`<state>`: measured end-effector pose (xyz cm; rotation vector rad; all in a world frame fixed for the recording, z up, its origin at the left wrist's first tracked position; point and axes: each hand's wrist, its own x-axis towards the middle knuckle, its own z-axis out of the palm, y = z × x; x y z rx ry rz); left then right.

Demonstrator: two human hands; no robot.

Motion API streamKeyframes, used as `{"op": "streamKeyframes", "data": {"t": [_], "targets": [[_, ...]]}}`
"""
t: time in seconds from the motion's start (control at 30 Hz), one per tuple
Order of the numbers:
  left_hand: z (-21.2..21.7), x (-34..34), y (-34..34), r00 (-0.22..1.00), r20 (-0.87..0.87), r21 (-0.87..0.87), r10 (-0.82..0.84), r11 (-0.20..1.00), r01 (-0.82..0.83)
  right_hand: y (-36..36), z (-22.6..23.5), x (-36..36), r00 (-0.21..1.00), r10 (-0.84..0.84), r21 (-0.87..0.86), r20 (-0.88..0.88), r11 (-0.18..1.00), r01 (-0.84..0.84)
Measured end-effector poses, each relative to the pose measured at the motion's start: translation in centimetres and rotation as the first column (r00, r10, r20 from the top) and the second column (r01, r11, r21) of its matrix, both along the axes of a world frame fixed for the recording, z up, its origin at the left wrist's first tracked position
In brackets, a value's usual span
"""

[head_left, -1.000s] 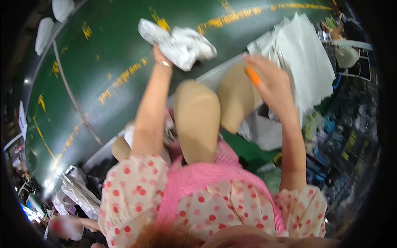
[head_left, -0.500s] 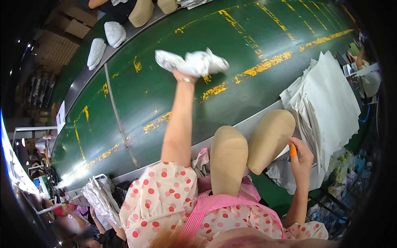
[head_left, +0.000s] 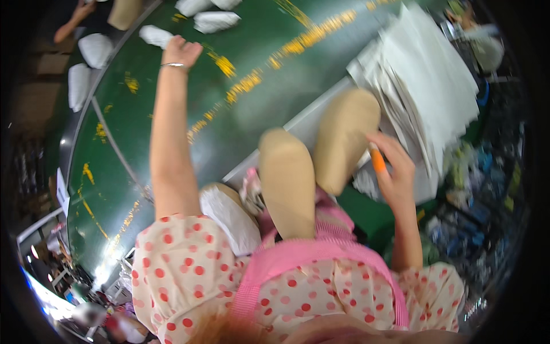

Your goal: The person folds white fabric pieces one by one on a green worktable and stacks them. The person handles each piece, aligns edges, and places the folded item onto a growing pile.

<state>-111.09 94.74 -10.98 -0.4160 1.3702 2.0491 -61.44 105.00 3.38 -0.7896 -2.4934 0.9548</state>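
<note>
Reaching far out over the green table, my left hand (head_left: 182, 51) has its fingers apart beside a white-wrapped bundle (head_left: 154, 35). Other white bundles (head_left: 216, 22) lie just beyond it. Close to my body stands a beige stack of insole-like pieces (head_left: 286, 178). A second beige insole stack (head_left: 348, 137) leans to its right. The curled fingertips of my right hand (head_left: 395, 172) meet this stack's right edge; one finger wears an orange cover. Left of the first stack, a beige stack half covered in white (head_left: 230, 221) lies by my sleeve.
A thick pile of white paper sheets (head_left: 429, 86) lies right of the stacks. Bags of clear and coloured plastic (head_left: 464, 212) are heaped at the lower right. White bundles (head_left: 94, 50) rest on the table's far rim, where another person's arm (head_left: 74, 22) shows.
My left hand has moved further out and left, and the white bundle it held is out of its grasp. My view has shifted; the half-covered stack now shows. My right hand stays at the beige stack.
</note>
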Motion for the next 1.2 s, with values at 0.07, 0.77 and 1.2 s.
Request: {"op": "streamKeyframes", "data": {"t": [0.07,0.77,1.2], "targets": [[0.6,4.4,-1.7,0.977,-0.055,-0.013,-0.206,0.978,0.206,0.0,-0.4,0.5,1.0,0.003,-0.018,-0.01,1.0,-0.003],[5.3,38.1,-6.7,0.81,-0.483,-0.565,-0.334,0.825,0.003,5.9,-5.8,1.5,0.939,0.311,0.061,-0.146,0.95,-0.305],[13.1,42.7,1.6,0.153,-0.697,-0.716,-0.701,0.672,-0.187,23.5,-9.1,35.2,0.66,-0.743,-0.076,-0.113,0.669,0.74]]}}
